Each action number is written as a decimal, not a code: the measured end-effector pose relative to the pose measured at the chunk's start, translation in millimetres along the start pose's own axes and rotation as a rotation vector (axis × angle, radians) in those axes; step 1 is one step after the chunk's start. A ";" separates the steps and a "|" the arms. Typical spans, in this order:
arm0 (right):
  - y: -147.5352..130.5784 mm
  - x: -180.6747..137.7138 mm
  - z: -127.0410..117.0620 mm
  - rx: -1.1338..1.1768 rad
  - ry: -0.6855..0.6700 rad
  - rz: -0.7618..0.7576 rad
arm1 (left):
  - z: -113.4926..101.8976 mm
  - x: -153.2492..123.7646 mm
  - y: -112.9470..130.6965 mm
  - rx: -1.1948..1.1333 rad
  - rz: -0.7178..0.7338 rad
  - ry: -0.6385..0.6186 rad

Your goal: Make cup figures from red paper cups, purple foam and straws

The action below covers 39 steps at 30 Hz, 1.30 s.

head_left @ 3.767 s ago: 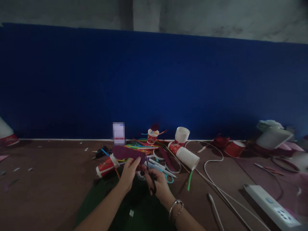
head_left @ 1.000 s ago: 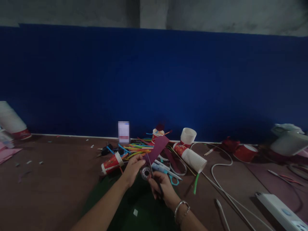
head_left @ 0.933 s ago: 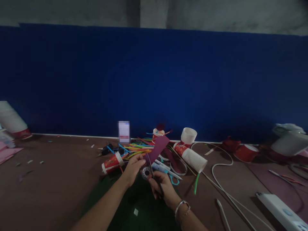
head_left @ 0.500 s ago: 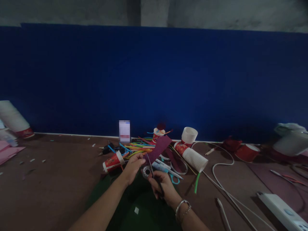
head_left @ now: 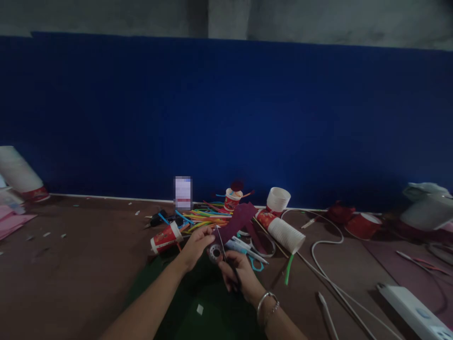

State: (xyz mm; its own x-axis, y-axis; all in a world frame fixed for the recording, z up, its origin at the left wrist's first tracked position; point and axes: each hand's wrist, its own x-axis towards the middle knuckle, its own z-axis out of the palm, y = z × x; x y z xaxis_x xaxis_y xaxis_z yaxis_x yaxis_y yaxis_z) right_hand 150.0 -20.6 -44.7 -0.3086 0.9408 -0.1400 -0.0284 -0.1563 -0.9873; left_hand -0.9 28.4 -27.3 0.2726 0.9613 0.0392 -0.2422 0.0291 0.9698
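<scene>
My left hand pinches the near end of a maroon strip, which looks like paper and stretches away to the right. Scissors are in my right hand, fingers wrapped around their dark handles. Their thin blades point up and lie across the strip, right beside my left fingertips. Between my two hands is a round, pale, reel-like piece with a dark middle; what supports it is hidden.
Behind my hands lie colourful thin sticks, a tipped red paper cup and stacked cups. A phone stands against the blue panel. White cables and a power strip are on the right.
The far end of the maroon strip has dipped and shifted slightly. Both hands keep nearly the same place, with the scissors still at the strip.
</scene>
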 end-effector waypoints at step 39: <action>6.1 1.7 -1.5 -0.047 -0.099 0.052 | -16.2 -0.9 10.7 -0.193 -0.241 -0.148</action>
State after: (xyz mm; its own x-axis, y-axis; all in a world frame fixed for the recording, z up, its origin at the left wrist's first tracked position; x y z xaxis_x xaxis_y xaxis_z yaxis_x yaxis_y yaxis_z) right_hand 150.7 -19.5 -51.0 -0.4013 0.8970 -0.1853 0.0336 -0.1877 -0.9817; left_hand -18.9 32.3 -20.8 0.4720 0.8708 -0.1375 -0.3226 0.3157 0.8923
